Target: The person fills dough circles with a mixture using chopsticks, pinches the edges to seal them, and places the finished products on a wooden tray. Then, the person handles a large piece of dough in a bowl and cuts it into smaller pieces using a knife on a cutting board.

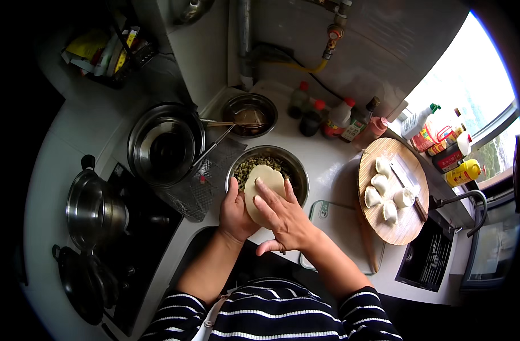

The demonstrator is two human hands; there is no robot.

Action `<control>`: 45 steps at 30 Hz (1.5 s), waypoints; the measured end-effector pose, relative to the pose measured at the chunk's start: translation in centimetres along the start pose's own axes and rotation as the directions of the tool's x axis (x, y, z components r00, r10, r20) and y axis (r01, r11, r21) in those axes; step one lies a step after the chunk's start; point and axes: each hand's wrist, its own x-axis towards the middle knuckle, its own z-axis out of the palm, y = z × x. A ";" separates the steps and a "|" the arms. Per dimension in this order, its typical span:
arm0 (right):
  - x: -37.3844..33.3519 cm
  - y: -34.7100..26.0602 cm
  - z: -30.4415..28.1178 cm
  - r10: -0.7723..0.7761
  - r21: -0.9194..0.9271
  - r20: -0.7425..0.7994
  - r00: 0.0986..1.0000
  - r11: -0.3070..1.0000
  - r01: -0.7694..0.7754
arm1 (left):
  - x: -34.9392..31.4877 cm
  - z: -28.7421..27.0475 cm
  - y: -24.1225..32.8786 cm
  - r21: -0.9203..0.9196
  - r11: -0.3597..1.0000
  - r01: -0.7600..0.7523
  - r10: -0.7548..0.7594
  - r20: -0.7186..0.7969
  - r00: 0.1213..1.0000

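With left hand [237, 219] cupped beneath and right hand [289, 220] spread on top, holding a flat dough wrapper [266, 174] above a steel bowl [301, 173] of chopped filling [249, 163]. Apparently shaping it to size; next, likely calling for filling at its center.

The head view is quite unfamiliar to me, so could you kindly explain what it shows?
There is no machine here, just a person's bare hands. The single picture comes from a wide fisheye camera worn on the head, looking down, so straight edges bend near the rim. The left hand holds a flat, pale, rounded sheet of dough; the right hand rests its spread fingers on it. Just beyond is a round, shiny metal bowl of chopped greenish-brown filling. To the right, a round, light wooden board carries white, shaped dough pieces and a brown-handled knife.
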 end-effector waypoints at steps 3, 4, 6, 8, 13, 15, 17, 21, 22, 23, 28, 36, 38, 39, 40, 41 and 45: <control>-0.8 -0.7 0.0 0.014 -0.083 0.049 0.999 0.996 -0.010 | 0.8 -0.7 1.8 0.013 0.994 0.110 -0.109 -0.011 0.994; -0.2 -1.2 0.7 0.038 -0.098 0.059 0.998 0.995 -0.032 | 1.1 -1.1 3.5 0.032 0.988 0.150 -0.150 -0.012 0.989; 0.5 -1.7 1.7 0.100 -0.135 0.084 0.991 0.987 -0.088 | 1.8 -2.2 5.4 0.034 0.971 0.237 -0.237 -0.015 0.971; 0.5 -2.0 2.2 0.177 -0.181 0.108 0.978 0.971 -0.156 | 2.3 -3.5 5.5 -0.052 0.941 0.336 -0.335 0.012 0.942; 0.9 -0.9 3.0 0.227 -0.270 0.059 0.972 0.941 -0.204 | 3.5 -4.5 5.4 -0.183 0.918 0.353 -0.352 0.037 0.935; 2.1 -0.1 2.6 0.179 -0.235 -0.046 0.983 0.954 -0.185 | 3.9 -2.9 6.2 -0.171 0.919 0.355 -0.326 0.178 0.929; 3.2 0.2 2.1 0.265 -0.120 -0.036 0.964 0.956 -0.268 | 3.0 -2.9 4.1 -0.010 0.978 0.206 -0.206 0.008 0.978; 2.4 1.8 2.3 0.338 0.178 -0.061 0.939 0.929 -0.323 | 2.6 -4.3 3.7 -0.058 0.978 0.202 -0.201 0.016 0.979; 1.9 2.0 2.5 0.369 0.334 -0.102 0.924 0.887 -0.318 | 2.8 -4.2 4.0 -0.041 0.977 0.209 -0.205 0.081 0.975; 1.5 2.1 2.6 0.406 0.480 -0.137 0.904 0.825 -0.298 | 3.0 -3.9 4.0 0.009 0.978 0.210 -0.210 0.003 0.978; -0.3 2.2 1.7 0.316 0.238 -0.025 0.948 0.923 -0.302 | 3.9 -4.8 4.2 -0.041 0.968 0.247 -0.248 -0.019 0.969; -1.7 1.2 1.3 0.210 0.091 -0.092 0.973 0.975 -0.202 | 4.3 -6.0 4.3 -0.022 0.953 0.303 -0.303 -0.068 0.950; -1.0 1.2 1.4 0.228 0.117 -0.129 0.965 0.970 -0.213 | 4.3 -5.6 4.4 -0.011 0.936 0.352 -0.352 -0.087 0.932; -0.5 1.4 1.5 0.191 0.045 -0.087 0.978 0.981 -0.188 | 4.2 -5.6 4.3 -0.012 0.931 0.365 -0.365 -0.097 0.926; -0.1 1.7 1.6 0.157 -0.025 -0.041 0.987 0.987 -0.158 | 4.1 -5.5 4.2 -0.013 0.926 0.378 -0.377 -0.107 0.920; 0.1 1.8 1.8 0.124 -0.093 0.007 0.992 0.988 -0.123 | 4.0 -5.4 4.0 -0.014 0.921 0.388 -0.387 -0.118 0.914; -0.8 1.7 2.7 -0.007 -0.196 0.175 0.984 0.980 0.042 | 3.8 -5.5 4.3 0.023 0.900 0.435 -0.428 -0.136 0.893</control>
